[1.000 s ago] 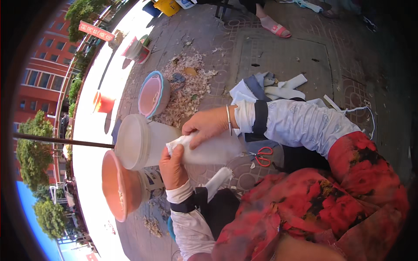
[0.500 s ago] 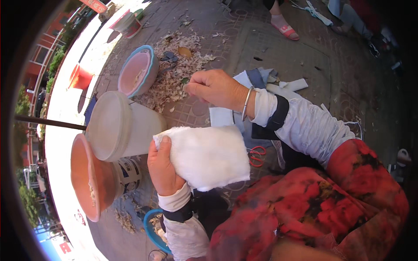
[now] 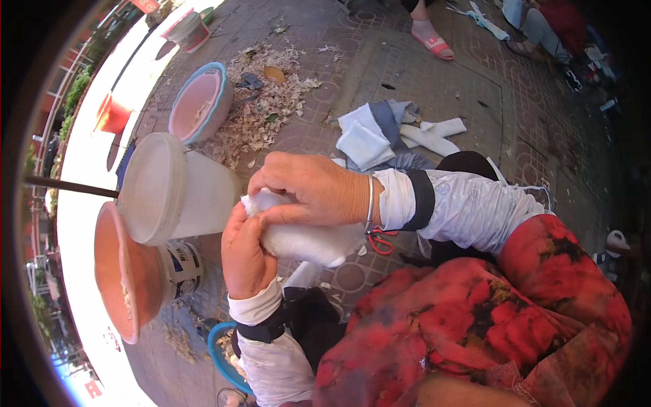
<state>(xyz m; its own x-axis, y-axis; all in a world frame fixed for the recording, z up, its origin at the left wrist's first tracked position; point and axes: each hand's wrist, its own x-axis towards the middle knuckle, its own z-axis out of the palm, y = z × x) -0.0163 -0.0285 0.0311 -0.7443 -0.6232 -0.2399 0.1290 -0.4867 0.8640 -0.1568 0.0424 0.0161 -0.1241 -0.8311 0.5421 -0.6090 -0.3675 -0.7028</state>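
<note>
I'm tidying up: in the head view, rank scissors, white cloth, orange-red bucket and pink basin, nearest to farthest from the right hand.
1. White cloth: held by the right hand and left hand.
2. Scissors: to its lower right.
3. Pink basin: to its upper left.
4. Orange-red bucket: farther left, in sunlight.

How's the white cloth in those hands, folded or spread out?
Folded over, it seems: the white cloth has a rounded near side, held by left hand and right hand.
</note>
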